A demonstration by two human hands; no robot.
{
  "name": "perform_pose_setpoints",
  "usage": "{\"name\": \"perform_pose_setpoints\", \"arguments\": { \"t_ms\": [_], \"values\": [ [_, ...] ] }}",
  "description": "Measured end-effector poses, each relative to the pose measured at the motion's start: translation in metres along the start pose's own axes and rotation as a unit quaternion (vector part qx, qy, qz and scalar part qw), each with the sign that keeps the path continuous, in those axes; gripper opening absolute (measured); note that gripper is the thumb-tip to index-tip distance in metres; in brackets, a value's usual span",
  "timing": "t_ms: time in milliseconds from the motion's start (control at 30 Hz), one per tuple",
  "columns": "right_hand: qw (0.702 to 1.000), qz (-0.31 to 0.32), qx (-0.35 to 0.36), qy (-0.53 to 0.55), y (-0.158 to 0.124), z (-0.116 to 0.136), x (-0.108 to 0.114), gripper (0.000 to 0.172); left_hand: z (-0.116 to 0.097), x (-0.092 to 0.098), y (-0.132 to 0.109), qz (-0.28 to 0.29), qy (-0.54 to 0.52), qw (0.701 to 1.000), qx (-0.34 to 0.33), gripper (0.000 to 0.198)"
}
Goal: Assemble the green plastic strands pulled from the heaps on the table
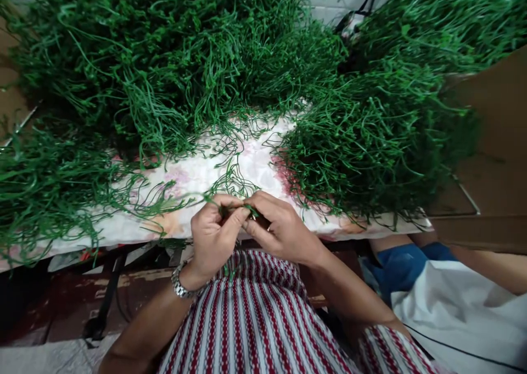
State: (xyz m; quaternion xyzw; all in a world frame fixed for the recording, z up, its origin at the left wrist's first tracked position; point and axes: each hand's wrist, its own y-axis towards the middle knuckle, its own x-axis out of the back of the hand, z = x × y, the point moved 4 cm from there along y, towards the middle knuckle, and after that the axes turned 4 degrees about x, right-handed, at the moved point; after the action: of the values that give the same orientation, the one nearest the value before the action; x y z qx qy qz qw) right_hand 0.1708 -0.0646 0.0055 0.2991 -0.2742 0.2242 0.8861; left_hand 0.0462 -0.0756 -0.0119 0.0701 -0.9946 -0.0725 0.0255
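Close together at the table's front edge, my two hands meet fingertip to fingertip. My left hand, with a metal-band watch on its wrist, is closed in a pinch on a thin green stem. The thumb and forefinger of my right hand pinch at the same stem; most of it is hidden by the fingers. A few loose green stems lie on the flowered cloth just beyond my fingertips. They are thin and curly, with small branching tips.
A large heap of green stems rises at the back, with more heaps at left and right. A brown cardboard piece stands at the right edge. Another person's white cloth and blue shorts show at lower right.
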Motion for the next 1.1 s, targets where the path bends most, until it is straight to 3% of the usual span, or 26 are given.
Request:
{"name": "perform_pose_setpoints", "arguments": {
  "t_ms": [100,233,367,467,533,600,667,767,867,1000,1100],
  "values": [
    [0.997,0.036,0.001,0.063,0.001,-0.005,-0.001,0.012,-0.007,0.009,0.002,0.036,0.08,0.996,-0.023,0.007],
    [0.993,0.093,0.031,0.073,0.003,-0.007,0.001,0.021,-0.013,0.014,0.006,0.169,0.146,0.974,0.033,0.01],
    [0.978,0.184,0.091,0.041,-0.001,0.001,-0.002,0.021,-0.013,0.012,0.002,0.321,0.175,0.926,0.096,0.014],
    [0.952,0.253,0.142,0.095,-0.007,0.012,-0.003,0.02,-0.015,0.013,-0.009,0.433,0.177,0.875,0.126,0.017],
    [0.925,0.301,0.171,0.158,-0.012,0.018,0.0,0.023,-0.017,0.017,-0.015,0.485,0.166,0.849,0.13,0.017],
    [0.907,0.325,0.179,0.201,-0.016,0.02,0.005,0.025,-0.015,0.024,-0.019,0.501,0.141,0.843,0.135,0.014],
    [0.916,0.301,0.152,0.216,-0.015,0.017,0.009,0.024,-0.011,0.031,-0.018,0.459,0.09,0.872,0.146,0.011],
    [0.964,0.166,0.062,0.2,-0.008,0.009,0.009,0.021,-0.003,0.037,-0.01,0.281,-0.019,0.951,0.13,0.009],
    [0.975,0.039,-0.042,0.213,-0.007,0.005,-0.007,0.024,0.003,0.034,-0.008,0.136,-0.077,0.984,0.083,0.004],
    [0.935,-0.037,-0.132,0.328,-0.013,0.005,-0.034,0.028,0.008,0.023,-0.012,0.063,-0.08,0.991,0.081,0.003],
    [0.93,-0.041,-0.14,0.337,-0.015,0.008,-0.028,0.027,0.008,0.02,-0.015,0.059,-0.093,0.988,0.112,0.01]
  ]
}}
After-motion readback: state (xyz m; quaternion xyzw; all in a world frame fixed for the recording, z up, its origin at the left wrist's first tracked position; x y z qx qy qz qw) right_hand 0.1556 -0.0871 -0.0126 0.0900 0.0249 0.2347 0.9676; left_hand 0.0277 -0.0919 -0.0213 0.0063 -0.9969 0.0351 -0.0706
